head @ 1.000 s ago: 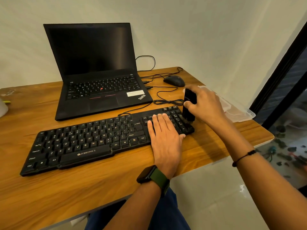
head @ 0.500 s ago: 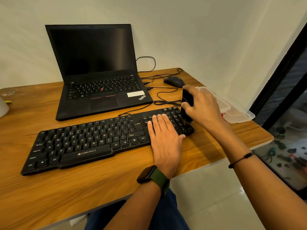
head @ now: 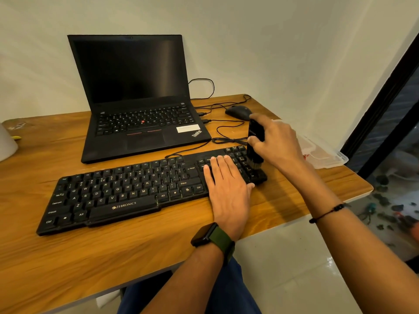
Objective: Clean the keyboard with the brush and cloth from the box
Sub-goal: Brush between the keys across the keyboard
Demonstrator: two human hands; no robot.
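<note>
A black Zebronics keyboard [head: 118, 191] lies across the wooden desk. My left hand [head: 226, 189] rests flat on its right part, fingers spread over the keys beside the number pad. My right hand [head: 275, 141] grips a black brush [head: 255, 143] held upright, its bristles touching the number pad keys at the keyboard's right end. A clear plastic box [head: 322, 152] sits at the desk's right edge, partly hidden behind my right hand. I see no cloth.
An open black laptop [head: 136, 98] stands behind the keyboard. A black mouse [head: 238, 112] and tangled cables [head: 226, 139] lie at the back right. A white object [head: 6, 143] sits at the far left edge. The desk's front right corner ends near my right forearm.
My right hand has shifted the brush slightly left and down along the number pad. My left hand stays flat on the keyboard.
</note>
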